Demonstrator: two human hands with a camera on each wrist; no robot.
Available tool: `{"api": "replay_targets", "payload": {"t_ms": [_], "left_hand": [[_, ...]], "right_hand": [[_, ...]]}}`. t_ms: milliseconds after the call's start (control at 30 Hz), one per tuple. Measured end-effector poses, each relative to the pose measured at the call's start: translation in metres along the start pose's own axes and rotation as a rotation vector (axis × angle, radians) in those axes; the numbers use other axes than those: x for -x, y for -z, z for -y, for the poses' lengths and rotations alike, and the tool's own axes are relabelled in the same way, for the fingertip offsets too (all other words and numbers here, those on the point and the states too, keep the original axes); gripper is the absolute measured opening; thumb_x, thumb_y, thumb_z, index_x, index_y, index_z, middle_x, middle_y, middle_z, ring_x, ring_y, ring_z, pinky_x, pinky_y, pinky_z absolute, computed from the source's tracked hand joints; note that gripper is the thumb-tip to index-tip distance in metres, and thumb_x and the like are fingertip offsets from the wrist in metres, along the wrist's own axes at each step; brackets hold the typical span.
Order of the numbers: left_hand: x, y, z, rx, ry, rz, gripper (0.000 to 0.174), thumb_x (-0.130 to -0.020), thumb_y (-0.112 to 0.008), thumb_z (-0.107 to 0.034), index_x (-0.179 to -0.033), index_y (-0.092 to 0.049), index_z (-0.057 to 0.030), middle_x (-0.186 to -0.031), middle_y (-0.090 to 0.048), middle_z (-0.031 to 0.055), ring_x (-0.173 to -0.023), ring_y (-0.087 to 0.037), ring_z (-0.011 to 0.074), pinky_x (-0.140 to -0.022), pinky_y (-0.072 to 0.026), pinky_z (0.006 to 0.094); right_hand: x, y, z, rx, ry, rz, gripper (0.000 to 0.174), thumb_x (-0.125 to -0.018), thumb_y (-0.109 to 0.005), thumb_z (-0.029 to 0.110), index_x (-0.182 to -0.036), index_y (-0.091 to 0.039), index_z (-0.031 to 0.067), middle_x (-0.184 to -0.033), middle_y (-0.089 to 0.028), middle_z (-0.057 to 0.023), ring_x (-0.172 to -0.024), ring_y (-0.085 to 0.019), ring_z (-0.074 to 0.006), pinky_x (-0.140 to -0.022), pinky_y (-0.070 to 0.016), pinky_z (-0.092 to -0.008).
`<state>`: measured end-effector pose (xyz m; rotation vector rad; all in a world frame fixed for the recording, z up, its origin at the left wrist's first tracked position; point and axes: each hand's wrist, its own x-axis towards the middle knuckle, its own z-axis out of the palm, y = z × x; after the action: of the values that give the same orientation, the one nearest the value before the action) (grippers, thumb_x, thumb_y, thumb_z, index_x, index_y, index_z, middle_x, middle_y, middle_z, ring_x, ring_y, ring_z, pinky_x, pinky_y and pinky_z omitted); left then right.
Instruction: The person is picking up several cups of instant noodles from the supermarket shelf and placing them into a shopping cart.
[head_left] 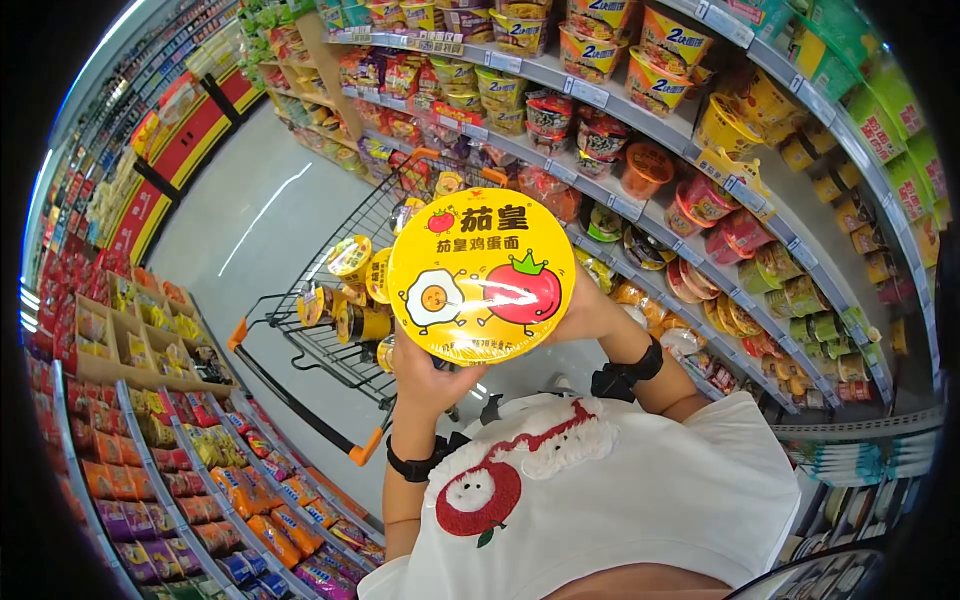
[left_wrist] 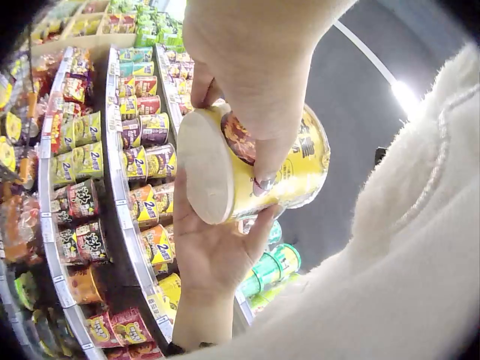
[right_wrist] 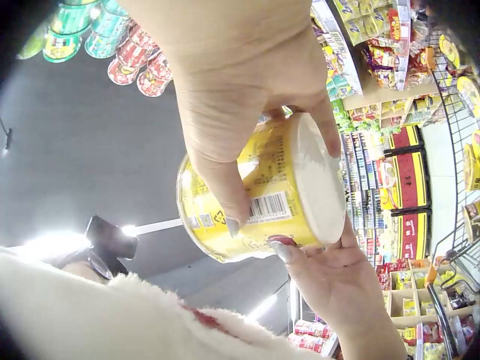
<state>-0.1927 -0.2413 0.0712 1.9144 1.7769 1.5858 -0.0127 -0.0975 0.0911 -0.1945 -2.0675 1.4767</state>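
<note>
A yellow instant noodle cup (head_left: 483,275) is held in front of my chest between both hands, its printed lid facing up toward the head camera. My left hand (head_left: 432,378) grips its near left side. On the other side my right hand (head_left: 588,308) holds the wall. The left wrist view shows the cup's white base (left_wrist: 204,166) and the thumb (left_wrist: 270,161) on the yellow wall. In the right wrist view, a barcode (right_wrist: 270,208) shows beside the right thumb (right_wrist: 229,199). Both sets of fingers curve around the cup.
A black wire shopping cart (head_left: 300,375) with orange corners stands just beyond the cup, holding several yellow noodle cups (head_left: 350,258). Shelves (head_left: 600,95) of cup noodles run along the right. Bagged noodles (head_left: 240,490) fill the lower left shelves. Grey aisle floor (head_left: 262,200) stretches ahead.
</note>
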Motion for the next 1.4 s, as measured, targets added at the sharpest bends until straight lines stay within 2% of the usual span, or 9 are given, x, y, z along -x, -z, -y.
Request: {"api": "replay_targets", "payload": {"t_ms": [233,333,533,867,967,1100,1167,1200,1400], "left_hand": [[-0.010,-0.013,-0.007,0.115,0.022,0.011,0.078,-0.059,-0.081,-0.023,-0.118,-0.039,0.0046,-0.108,-0.056,0.0177,-0.094,-0.058,0.0307,-0.080,-0.0455,0.0371],[-0.007,-0.016,-0.008,0.151,0.072,0.024,0.077,-0.059,-0.081,-0.023,-0.118,-0.040,0.0052,-0.107,-0.057,0.0178,-0.093,-0.059,0.0310,-0.080,-0.0455,0.0373],[-0.005,-0.024,-0.005,0.082,0.071,0.003,0.074,-0.058,-0.081,-0.024,-0.115,-0.044,0.0047,-0.107,-0.056,0.0180,-0.092,-0.059,0.0321,-0.079,-0.0456,0.0376],[-0.014,-0.029,-0.018,0.034,0.056,0.044,0.072,-0.059,-0.081,-0.024,-0.115,-0.045,0.0037,-0.109,-0.056,0.0181,-0.094,-0.058,0.0314,-0.081,-0.0452,0.0376],[-0.010,-0.028,-0.005,-0.031,0.045,0.103,0.077,-0.060,-0.080,-0.026,-0.118,-0.042,0.0047,-0.110,-0.055,0.0187,-0.095,-0.058,0.0320,-0.081,-0.0459,0.0369],[-0.020,-0.026,-0.018,-0.047,0.138,0.155,0.089,-0.061,-0.079,-0.026,-0.129,-0.031,0.0053,-0.116,-0.052,0.0214,-0.106,-0.053,0.0328,-0.087,-0.0428,0.0376],[-0.021,-0.023,-0.021,0.076,0.233,0.216,0.097,-0.063,-0.077,-0.026,-0.135,-0.019,0.0054,-0.124,-0.045,0.0234,-0.118,-0.045,0.0328,-0.096,-0.0368,0.0386],[-0.023,-0.022,-0.022,0.080,0.214,0.201,0.098,-0.064,-0.077,-0.026,-0.136,-0.018,0.0053,-0.126,-0.044,0.0236,-0.119,-0.044,0.0330,-0.097,-0.0361,0.0384],[-0.017,-0.021,-0.020,0.148,0.147,0.194,0.103,-0.066,-0.074,-0.026,-0.140,-0.009,0.0031,-0.140,-0.028,0.0238,-0.129,-0.033,0.0330,-0.103,-0.0303,0.0367]], "right_hand": [[0.005,0.016,-0.003,0.114,0.024,0.018,0.123,-0.053,-0.084,0.012,-0.142,0.000,0.0049,-0.144,-0.019,-0.0100,-0.132,-0.021,-0.0194,-0.108,-0.0191,-0.0355],[0.010,0.014,-0.008,0.007,-0.027,-0.004,0.122,-0.053,-0.084,0.013,-0.142,-0.001,0.0045,-0.144,-0.018,-0.0103,-0.133,-0.019,-0.0194,-0.108,-0.0181,-0.0354],[0.012,0.015,0.002,-0.090,0.033,-0.086,0.121,-0.054,-0.084,0.015,-0.143,-0.001,0.0046,-0.145,-0.017,-0.0108,-0.134,-0.018,-0.0197,-0.108,-0.0170,-0.0358],[0.023,0.022,-0.003,-0.173,-0.012,-0.141,0.120,-0.056,-0.085,0.021,-0.143,-0.004,0.0053,-0.144,-0.019,-0.0109,-0.133,-0.022,-0.0207,-0.107,-0.0218,-0.0370],[0.027,0.018,-0.012,-0.180,-0.061,-0.197,0.117,-0.057,-0.084,0.023,-0.142,-0.006,0.0045,-0.143,-0.022,-0.0113,-0.131,-0.025,-0.0211,-0.107,-0.0226,-0.0369],[0.025,0.016,-0.018,-0.113,-0.065,-0.205,0.111,-0.059,-0.082,0.022,-0.141,-0.009,0.0038,-0.140,-0.029,-0.0109,-0.129,-0.030,-0.0223,-0.106,-0.0230,-0.0365],[0.029,0.013,-0.027,-0.205,-0.123,-0.217,0.114,-0.059,-0.082,0.022,-0.142,-0.005,0.0042,-0.140,-0.028,-0.0110,-0.129,-0.031,-0.0227,-0.106,-0.0229,-0.0363],[0.028,0.012,-0.031,-0.246,-0.168,-0.230,0.116,-0.059,-0.082,0.023,-0.142,-0.003,0.0044,-0.140,-0.028,-0.0110,-0.129,-0.031,-0.0230,-0.106,-0.0228,-0.0362],[0.016,0.007,-0.018,-0.449,-0.073,-0.325,0.124,-0.059,-0.082,0.022,-0.142,0.010,0.0134,-0.141,-0.027,-0.0108,-0.129,-0.031,-0.0236,-0.105,-0.0242,-0.0368]]}}
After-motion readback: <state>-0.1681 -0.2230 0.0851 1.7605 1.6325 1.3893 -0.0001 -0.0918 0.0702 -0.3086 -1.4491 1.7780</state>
